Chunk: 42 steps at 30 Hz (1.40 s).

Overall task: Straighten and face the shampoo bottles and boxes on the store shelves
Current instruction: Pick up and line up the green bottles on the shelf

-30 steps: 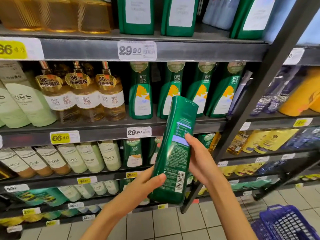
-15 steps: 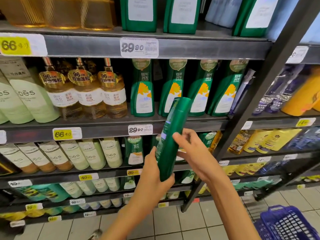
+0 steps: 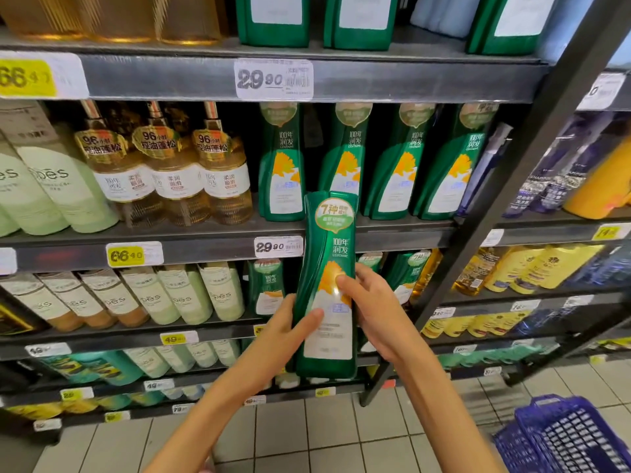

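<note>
- Two grips on one green bottle [image 3: 327, 244]: left grip [image 3: 286, 327] wraps the lower left edge w/ thumb laid across the white label. Right grip [image 3: 372, 308] wraps the right edge, thumb pressed on the orange leaf print. Both clamp the bottle, neither is spread.
- Bottle is in the air, upright w/ a slight lean, front label toward the aisle. Its top overlaps the lip of the middle shelf [image 3: 205, 254], just beside a price tag [image 3: 278, 246].
- Step in hand, prob.: set it into the row of green bottles [image 3: 399, 165] on that shelf. The dark gap betw. the 1st and 2nd of the row looks like the slot; can't tell its depth.
- To do it well: keep the label outward, lift the base over the lip, slide in straight so the close neighbours aren't knocked. Then bring it flush w/ the front edge, leaf print in line w/ the rest.
- Tall, narrow, smooth plastic, so it likely tips easily; release only once the base sits flat.
- Surface: dark metal shelves in several tiers; amber bottles [image 3: 170, 165] and pale green bottles [image 3: 51, 186] to the left on the same tier.
- Room: store aisle, pale tiled floor [image 3: 324, 438], blue basket [image 3: 573, 438] lower right. A dark post [image 3: 580, 63] divides off the next bay w/ yellow bottles [image 3: 532, 268].
</note>
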{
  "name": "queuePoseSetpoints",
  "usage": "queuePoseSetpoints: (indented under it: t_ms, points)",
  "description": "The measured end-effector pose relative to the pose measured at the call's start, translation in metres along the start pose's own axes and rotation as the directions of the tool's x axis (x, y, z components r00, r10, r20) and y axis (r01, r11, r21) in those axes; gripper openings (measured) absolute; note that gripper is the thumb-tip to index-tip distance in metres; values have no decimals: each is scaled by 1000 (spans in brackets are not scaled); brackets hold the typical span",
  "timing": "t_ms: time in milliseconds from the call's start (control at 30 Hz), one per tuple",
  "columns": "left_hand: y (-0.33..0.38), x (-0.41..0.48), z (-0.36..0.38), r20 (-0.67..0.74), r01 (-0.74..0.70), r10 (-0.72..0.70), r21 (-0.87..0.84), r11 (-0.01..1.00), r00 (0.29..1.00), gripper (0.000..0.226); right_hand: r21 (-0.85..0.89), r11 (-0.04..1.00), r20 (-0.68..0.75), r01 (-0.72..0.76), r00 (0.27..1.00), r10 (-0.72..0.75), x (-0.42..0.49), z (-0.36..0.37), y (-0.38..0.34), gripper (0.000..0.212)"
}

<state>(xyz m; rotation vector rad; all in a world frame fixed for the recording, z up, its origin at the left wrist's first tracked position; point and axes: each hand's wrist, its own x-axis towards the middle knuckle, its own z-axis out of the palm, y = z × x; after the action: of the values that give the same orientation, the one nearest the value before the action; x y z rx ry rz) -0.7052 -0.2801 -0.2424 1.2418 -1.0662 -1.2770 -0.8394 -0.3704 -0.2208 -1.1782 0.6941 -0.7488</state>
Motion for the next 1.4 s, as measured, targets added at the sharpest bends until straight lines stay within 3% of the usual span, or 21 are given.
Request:
queuePoseSetpoints:
  t_ms: [133,233,433,567,733,833,967,1100,1233,1400]
  points:
    - [-6,3,-12,5,-38,38,-1,999,999,31,-137,987,154,80,986,-58,-8,-5,5,39]
    - [-9,5,-17,-26,-114,118,119,986,993,37,-296,936,233,190,965,-122,-13,-5,8,60]
    - [-9,7,-19,-96,-238,270,258,936,958,44,-325,899,221,293,948,-229,-16,5,16,60]
    - [-6,3,-21,-97,-237,271,266,934,958,52,-353,889,236,290,948,-215,-18,6,12,59]
    - [18,-12,-22,26,-137,134,194,971,991,43,-389,911,217,136,975,-53,-29,-6,-3,36]
    - [35,-16,-12,60,10,-21,188,982,998,49,-328,944,184,-26,979,90,-39,-11,-15,35]
    - [43,-16,3,139,320,-317,-2,947,938,49,-198,935,116,-295,940,321,-46,-12,-17,46]
    - [42,-14,10,152,403,-394,-35,915,907,39,-181,924,39,-338,936,350,-50,-14,-12,35]
    - [43,-15,20,78,269,-268,0,963,960,25,-181,955,62,-233,967,248,-59,-18,-8,46]
    - [48,-16,32,-17,-38,41,132,990,999,37,-169,986,62,11,998,-1,-70,-23,-14,44]
